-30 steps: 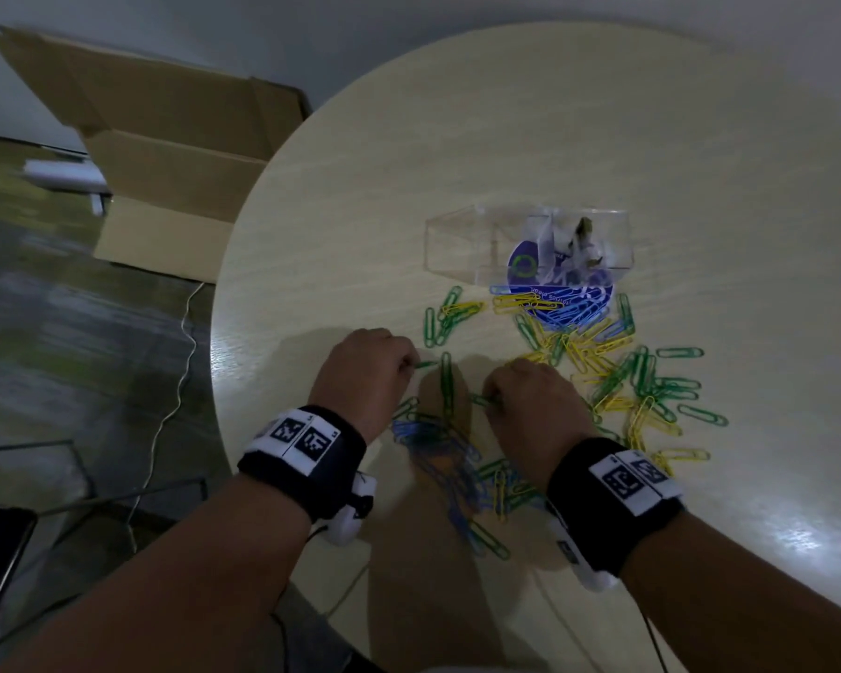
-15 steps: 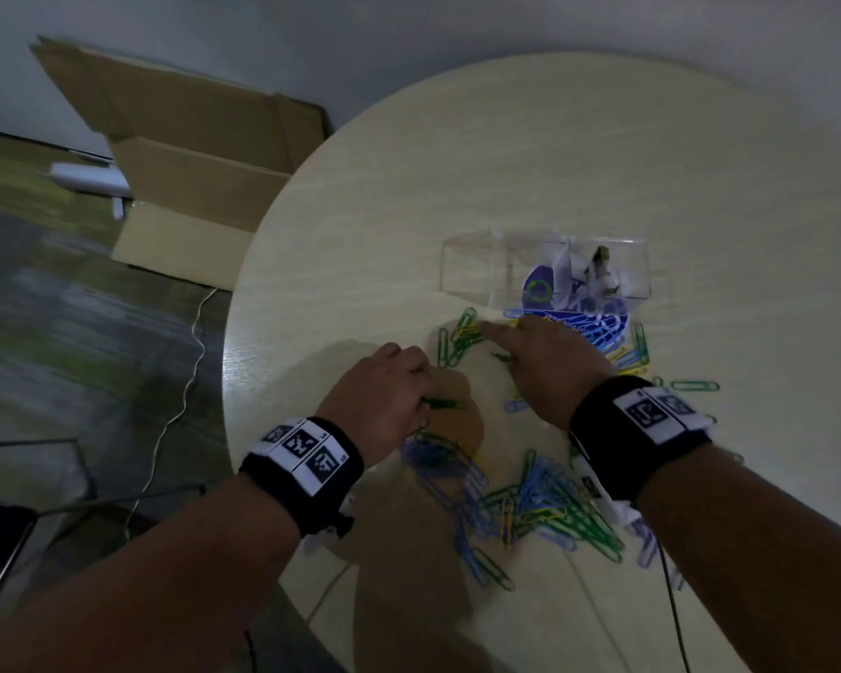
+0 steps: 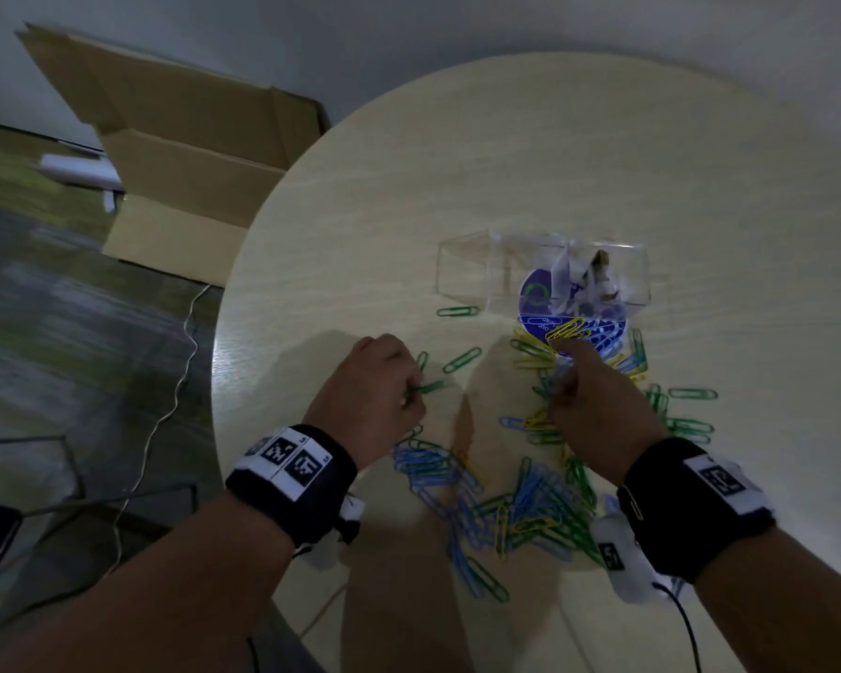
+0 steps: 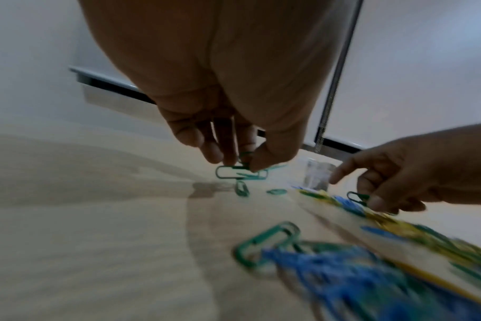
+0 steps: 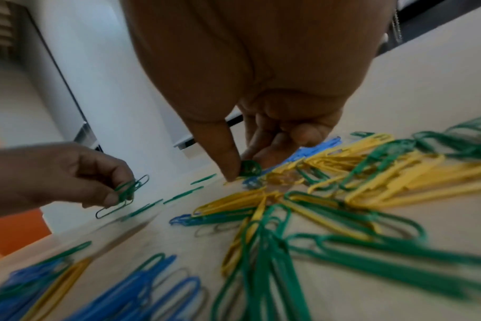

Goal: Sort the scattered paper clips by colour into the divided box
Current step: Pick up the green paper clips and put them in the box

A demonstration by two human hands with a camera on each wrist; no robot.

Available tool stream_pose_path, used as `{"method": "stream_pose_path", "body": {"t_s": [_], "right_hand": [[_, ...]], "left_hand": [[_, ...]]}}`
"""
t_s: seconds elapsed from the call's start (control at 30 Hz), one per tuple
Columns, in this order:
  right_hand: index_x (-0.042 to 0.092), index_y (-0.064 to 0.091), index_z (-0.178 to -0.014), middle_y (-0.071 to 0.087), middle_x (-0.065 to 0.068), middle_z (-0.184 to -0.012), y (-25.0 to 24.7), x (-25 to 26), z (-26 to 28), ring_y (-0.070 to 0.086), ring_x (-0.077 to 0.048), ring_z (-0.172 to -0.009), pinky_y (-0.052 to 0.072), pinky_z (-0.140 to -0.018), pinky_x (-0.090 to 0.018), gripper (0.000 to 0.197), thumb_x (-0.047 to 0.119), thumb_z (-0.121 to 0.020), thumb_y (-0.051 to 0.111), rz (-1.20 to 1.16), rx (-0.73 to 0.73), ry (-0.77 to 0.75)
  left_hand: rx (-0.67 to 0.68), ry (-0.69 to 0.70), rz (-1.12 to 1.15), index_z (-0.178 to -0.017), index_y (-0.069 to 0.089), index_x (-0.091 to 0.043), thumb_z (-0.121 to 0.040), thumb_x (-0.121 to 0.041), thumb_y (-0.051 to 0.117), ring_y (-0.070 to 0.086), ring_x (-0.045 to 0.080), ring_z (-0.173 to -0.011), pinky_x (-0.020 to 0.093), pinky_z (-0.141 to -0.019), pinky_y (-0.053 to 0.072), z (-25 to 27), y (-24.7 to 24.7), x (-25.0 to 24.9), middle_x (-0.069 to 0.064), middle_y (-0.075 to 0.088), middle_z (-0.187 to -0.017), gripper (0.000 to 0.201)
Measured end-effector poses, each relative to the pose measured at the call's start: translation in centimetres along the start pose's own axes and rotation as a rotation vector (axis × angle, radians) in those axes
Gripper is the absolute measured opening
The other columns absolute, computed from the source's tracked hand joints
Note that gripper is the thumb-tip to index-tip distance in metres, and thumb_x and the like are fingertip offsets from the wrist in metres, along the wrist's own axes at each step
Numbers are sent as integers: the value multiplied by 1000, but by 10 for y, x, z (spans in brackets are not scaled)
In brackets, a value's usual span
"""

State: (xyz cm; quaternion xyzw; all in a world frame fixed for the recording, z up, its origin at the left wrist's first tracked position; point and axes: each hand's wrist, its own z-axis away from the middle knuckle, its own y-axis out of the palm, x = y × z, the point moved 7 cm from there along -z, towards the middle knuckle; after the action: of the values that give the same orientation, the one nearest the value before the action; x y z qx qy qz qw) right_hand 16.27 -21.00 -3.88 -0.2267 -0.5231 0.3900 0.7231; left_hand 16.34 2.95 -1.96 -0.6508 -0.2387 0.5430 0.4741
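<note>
Green, blue and yellow paper clips (image 3: 530, 507) lie scattered on a round pale table (image 3: 506, 177). The clear divided box (image 3: 467, 269) stands beyond them, with crumpled paper and a blue label in its right part. My left hand (image 3: 411, 388) hovers left of the pile and pinches a few green clips (image 4: 240, 172) between thumb and fingers. My right hand (image 3: 562, 371) sits over the pile just in front of the box. Its thumb and curled fingers pinch a green clip (image 5: 250, 168), while its forefinger points at the yellow clips (image 3: 566, 330).
An open cardboard box (image 3: 185, 153) stands on the floor beyond the table's left edge. A white cable (image 3: 166, 410) trails down there. Single green clips (image 3: 457, 311) lie between my left hand and the clear box.
My right hand has drawn back a little from the box front and now pinches a green clip. My left hand has kept its green clips and stayed nearly in place.
</note>
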Motion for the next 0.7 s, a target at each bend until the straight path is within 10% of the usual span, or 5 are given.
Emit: {"method": "stream_pose_path", "body": {"t_s": [0.2,0.33,0.7], "right_hand": [[24,62,-110,67,5,-92,6,63,-27,61,-18,-87,44,-77,-29,32,14,-80,66,105,13,-283],[20,58,-122,63,-8,-115,28,84,-50,58,-30,-106,45,-88,-36,39,16,-83,59,292,79,-371],[9,53,-102,52,-16,-107,40,70,-34,54,-36,-101,44,-83,-41,19,14,-84,55,467,166,-278]], "left_hand": [[29,-353,-73,-89,63,-16,-82,-32,65,55,25,-88,30,-69,40,-12,-6,27,2,52,-88,17],[84,-331,-108,-108,62,-12,-84,-44,61,55,28,-95,41,-77,50,-13,4,12,8,56,-104,40],[276,-147,-490,-97,58,-8,-90,-11,53,58,28,-88,33,-59,34,-16,9,-2,10,58,-101,10]]}}
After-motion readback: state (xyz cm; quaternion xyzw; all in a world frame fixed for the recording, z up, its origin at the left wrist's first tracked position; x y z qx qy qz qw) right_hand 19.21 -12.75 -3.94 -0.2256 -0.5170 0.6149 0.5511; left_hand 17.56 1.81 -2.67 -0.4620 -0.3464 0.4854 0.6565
